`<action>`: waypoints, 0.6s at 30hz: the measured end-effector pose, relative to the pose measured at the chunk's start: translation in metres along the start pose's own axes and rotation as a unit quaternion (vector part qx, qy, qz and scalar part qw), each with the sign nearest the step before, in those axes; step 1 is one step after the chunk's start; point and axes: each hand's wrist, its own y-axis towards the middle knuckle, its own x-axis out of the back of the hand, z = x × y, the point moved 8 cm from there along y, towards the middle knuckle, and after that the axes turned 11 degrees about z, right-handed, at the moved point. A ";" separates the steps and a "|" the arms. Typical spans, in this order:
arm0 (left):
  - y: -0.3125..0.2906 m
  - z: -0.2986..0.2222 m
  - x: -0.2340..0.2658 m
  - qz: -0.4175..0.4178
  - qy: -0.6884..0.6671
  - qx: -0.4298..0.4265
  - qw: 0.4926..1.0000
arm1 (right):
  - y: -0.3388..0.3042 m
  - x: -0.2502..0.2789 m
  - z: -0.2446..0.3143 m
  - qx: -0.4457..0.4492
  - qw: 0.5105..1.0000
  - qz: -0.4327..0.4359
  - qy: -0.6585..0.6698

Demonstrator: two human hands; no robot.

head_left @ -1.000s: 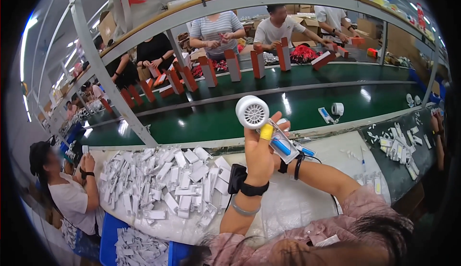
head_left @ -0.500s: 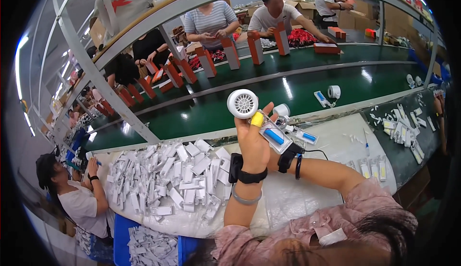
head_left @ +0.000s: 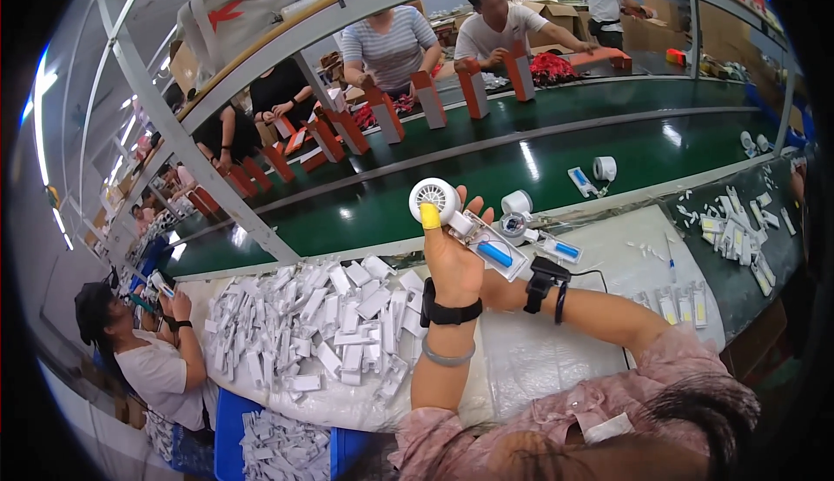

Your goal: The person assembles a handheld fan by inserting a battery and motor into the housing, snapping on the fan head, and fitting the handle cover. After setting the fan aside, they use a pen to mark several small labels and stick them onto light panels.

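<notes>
Palm up, the left hand (head_left: 456,268) clamps a white fan (head_left: 476,236), its head at eleven o'clock from the palm; the right hand (head_left: 501,292) hides its grip.

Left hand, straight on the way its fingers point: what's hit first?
Likely the glossy dark-green conveyor belt, just beyond the left hand and the round white plastic fan head it holds. Depth is unclear; it may pass above.
</notes>
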 end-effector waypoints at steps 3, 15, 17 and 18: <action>0.003 -0.001 0.001 -0.014 0.004 -0.011 1.000 | -0.035 0.046 0.021 0.178 0.941 -0.284 -0.055; 0.001 -0.025 0.008 -0.031 0.067 -0.075 0.994 | -0.112 0.136 0.061 0.046 0.894 -0.375 0.240; 0.002 -0.024 0.008 -0.035 0.075 -0.078 0.994 | -0.121 0.139 0.119 0.154 0.916 -0.368 0.045; 0.003 -0.023 0.007 -0.036 0.083 -0.081 0.993 | -0.118 0.135 0.127 0.140 0.925 -0.351 0.042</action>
